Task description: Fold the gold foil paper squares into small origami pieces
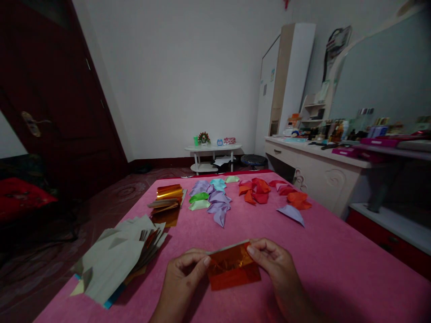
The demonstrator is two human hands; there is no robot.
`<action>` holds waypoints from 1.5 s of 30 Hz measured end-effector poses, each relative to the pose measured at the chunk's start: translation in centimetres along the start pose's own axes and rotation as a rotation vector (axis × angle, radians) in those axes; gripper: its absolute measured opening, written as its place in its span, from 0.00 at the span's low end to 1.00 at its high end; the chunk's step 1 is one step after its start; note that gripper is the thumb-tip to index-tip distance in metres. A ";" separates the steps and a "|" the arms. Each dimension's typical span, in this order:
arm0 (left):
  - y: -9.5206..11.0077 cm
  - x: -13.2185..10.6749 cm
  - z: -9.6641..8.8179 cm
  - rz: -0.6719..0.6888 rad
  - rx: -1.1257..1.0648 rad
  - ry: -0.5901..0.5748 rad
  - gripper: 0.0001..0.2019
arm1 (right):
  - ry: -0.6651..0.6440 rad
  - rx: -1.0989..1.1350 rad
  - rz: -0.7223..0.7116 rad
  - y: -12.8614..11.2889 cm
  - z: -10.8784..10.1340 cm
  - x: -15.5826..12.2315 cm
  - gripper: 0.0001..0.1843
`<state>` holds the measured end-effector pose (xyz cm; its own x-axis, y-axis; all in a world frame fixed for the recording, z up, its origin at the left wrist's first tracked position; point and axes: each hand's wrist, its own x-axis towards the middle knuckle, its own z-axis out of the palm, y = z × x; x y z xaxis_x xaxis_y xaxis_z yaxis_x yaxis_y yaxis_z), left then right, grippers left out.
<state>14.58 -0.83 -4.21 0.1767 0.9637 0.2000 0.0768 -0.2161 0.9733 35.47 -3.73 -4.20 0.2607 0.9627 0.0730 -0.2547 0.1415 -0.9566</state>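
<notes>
Between my hands is a sheet of shiny copper-orange foil paper [235, 269], partly folded, with a pale edge along its top. My left hand [186, 279] pinches its upper left corner between thumb and fingers. At the upper right corner, my right hand [274, 264] grips it the same way. The sheet is held just above the pink cloth, its lower edge hanging free. To the left lies a fanned stack of grey-backed paper sheets [114, 255]. Behind that stack sits a pile of gold foil paper [169, 199].
Folded purple papers [219, 199], green ones [199, 204] and red-orange ones [255, 190] lie across the far part of the pink cloth [198, 233]. A lone purple folded paper [291, 214] is at the right. Beyond stand a white side table [213, 147] and a dressing table [316, 163].
</notes>
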 end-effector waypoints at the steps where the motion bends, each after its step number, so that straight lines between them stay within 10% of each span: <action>1: 0.0 0.0 0.0 -0.001 0.005 -0.003 0.12 | -0.007 -0.005 0.005 -0.2 0.1 -0.1 0.17; 45: 0.6 -0.4 0.0 0.149 0.070 0.029 0.05 | 0.063 0.033 -0.026 0.3 -0.4 0.3 0.15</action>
<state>14.57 -1.30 -3.73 0.1632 0.9241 0.3456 0.1203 -0.3663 0.9227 35.84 -3.46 -4.58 0.3251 0.9424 0.0792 -0.2777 0.1752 -0.9446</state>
